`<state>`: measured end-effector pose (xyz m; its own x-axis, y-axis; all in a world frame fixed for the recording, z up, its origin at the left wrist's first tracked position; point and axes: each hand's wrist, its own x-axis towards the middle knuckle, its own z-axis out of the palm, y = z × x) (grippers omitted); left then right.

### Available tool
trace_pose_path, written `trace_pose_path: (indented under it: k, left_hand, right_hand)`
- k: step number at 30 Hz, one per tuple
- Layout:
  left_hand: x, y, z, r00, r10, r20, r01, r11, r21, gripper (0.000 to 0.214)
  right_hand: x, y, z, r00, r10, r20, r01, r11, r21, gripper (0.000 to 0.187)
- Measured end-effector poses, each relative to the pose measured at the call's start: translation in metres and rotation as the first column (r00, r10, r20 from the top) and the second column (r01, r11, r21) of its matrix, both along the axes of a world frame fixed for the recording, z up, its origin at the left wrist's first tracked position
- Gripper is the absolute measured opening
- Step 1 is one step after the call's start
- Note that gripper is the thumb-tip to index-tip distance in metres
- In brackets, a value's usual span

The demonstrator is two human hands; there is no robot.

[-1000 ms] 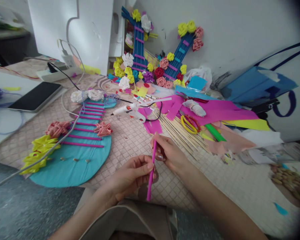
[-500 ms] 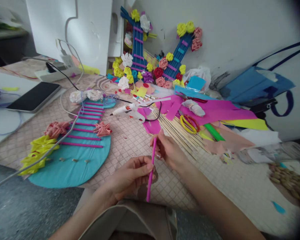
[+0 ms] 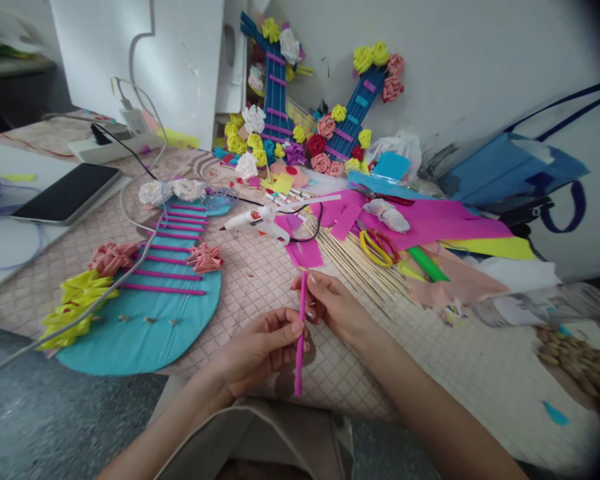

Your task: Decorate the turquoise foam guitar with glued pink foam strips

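A thin pink paper-wrapped stick (image 3: 300,360) stands almost upright in front of me. My left hand (image 3: 260,350) pinches its middle between thumb and fingers. My right hand (image 3: 330,307) is closed on its upper end with the fingertips. To the left lies a turquoise guitar-shaped card (image 3: 145,327) with pink sticks glued across it and paper flowers (image 3: 111,257) along its edge. A bundle of bare bamboo skewers (image 3: 360,263) lies just beyond my right hand.
A white glue gun (image 3: 260,220) lies behind the hands with its black cord. Yellow-handled scissors (image 3: 377,247), pink paper sheets (image 3: 430,223), a phone (image 3: 67,192), a power strip (image 3: 115,143) and two flower-decorated blue guitars (image 3: 275,93) against the wall surround the work spot. A blue bag (image 3: 515,170) sits at right.
The stick has turned a little more upright and shifted slightly left. My right hand's fingers have slid on its top end; my left hand keeps its pinch.
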<state>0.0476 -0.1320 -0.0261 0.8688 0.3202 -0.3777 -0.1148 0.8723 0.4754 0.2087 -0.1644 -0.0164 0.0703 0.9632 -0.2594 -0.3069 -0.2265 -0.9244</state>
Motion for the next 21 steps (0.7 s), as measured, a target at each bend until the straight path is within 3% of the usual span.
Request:
trace_pose_path:
  k: [16, 21]
  left_hand:
    - [0.0, 0.005, -0.004, 0.995, 0.077, -0.064, -0.077, 0.997, 0.006, 0.025]
    - [0.001, 0.012, -0.003, 0.986, 0.164, -0.035, -0.163, 0.986, 0.032, 0.023]
  right_hand:
    - [-0.006, -0.005, -0.004, 0.992, 0.093, 0.085, -0.097, 0.994, 0.043, 0.039]
    - [-0.012, -0.013, -0.002, 0.989, 0.008, 0.148, -0.024, 0.994, 0.106, 0.032]
